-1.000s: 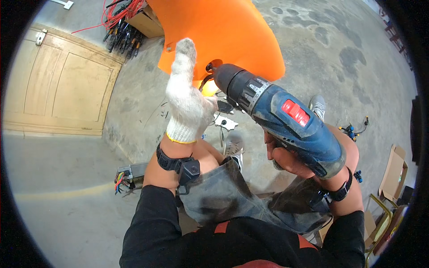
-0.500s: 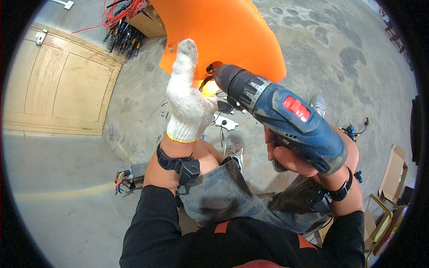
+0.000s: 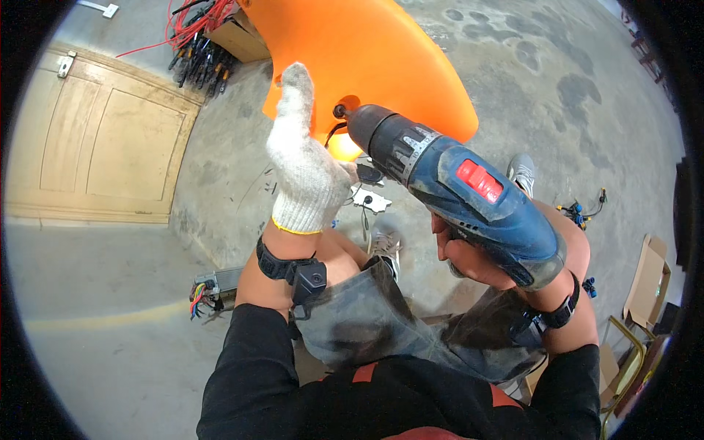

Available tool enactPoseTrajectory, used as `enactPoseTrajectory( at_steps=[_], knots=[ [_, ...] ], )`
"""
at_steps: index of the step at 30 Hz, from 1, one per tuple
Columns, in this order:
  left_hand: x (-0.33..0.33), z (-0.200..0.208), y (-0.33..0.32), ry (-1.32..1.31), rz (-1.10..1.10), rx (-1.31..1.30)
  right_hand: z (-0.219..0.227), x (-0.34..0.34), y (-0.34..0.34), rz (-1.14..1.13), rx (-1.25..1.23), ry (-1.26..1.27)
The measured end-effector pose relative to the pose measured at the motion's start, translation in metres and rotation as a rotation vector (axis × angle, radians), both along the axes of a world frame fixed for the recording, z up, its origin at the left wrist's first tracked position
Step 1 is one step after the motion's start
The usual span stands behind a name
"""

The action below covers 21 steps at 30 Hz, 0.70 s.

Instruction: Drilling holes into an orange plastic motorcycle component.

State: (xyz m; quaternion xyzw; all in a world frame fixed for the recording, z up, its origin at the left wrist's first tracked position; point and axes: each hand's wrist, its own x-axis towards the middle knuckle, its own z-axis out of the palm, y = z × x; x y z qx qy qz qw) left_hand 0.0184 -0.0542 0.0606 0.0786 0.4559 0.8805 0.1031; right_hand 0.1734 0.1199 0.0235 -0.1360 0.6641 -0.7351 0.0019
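A large curved orange plastic shell [image 3: 374, 55] stands in front of me, its lower part lit brightly. My left hand [image 3: 306, 165], in a white knit glove, holds its lower left side with the fingers stretched up along it; some fingers are hidden. My bare right hand [image 3: 477, 258] is wrapped round the grip of a blue and black cordless drill [image 3: 469, 187] with a red slide switch. The drill's tip is at a recessed hole [image 3: 345, 108] in the shell. A black cable [image 3: 334, 135] hangs below that hole. A small dark piece [image 3: 369, 174] shows beside the glove.
On the floor below lies a white plate-like part [image 3: 371, 200] with a wire. A metal-cased unit with coloured wires [image 3: 213, 287] sits at left, near a wooden door [image 3: 121, 139]. Red cables [image 3: 205, 26] lie at the far left, cardboard [image 3: 647, 282] and blue connectors [image 3: 576, 214] at right.
The drill has shifted slightly left, and the shell has tilted a little, its lower right edge moving rightward. My left hand has moved slightly left with its hold kept.
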Motion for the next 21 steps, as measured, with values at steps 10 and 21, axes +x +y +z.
enactPoseTrajectory(
  at_steps=[10, 21],
  knots=[
    [0.002, 0.004, -0.003, 0.028, -0.091, 0.043, -0.002, 0.001, 0.002, 0.052, -0.019, -0.013],
    [-0.005, -0.005, -0.007, 0.022, -0.198, 0.036, 0.009, -0.002, 0.002, 0.145, -0.174, -0.080]
  ],
)
